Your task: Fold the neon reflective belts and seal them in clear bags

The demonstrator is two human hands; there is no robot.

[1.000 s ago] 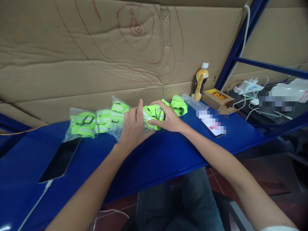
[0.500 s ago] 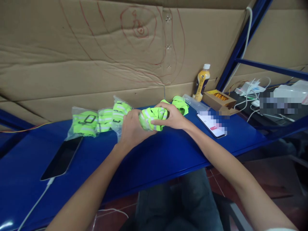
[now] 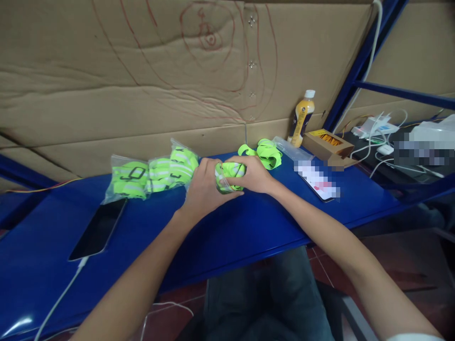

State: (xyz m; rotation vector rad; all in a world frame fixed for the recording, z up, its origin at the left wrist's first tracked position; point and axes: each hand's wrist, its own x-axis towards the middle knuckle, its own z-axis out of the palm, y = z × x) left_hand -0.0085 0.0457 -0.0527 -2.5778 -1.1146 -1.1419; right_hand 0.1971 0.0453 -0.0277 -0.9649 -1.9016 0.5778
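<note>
On the blue table, green bundles are already bagged at left; beyond the right hand, loose strap is left unbagged. Between that hand and the left hand, a green roll (plastic partly over it) is gripped by curled fingers.

A wall of creased brown cardboard, marked with curving red lines, stands behind a glossy blue tabletop. White glare shines at its lower left. Blue metal framing slants upward at right; reddish tiles lie below.
</note>
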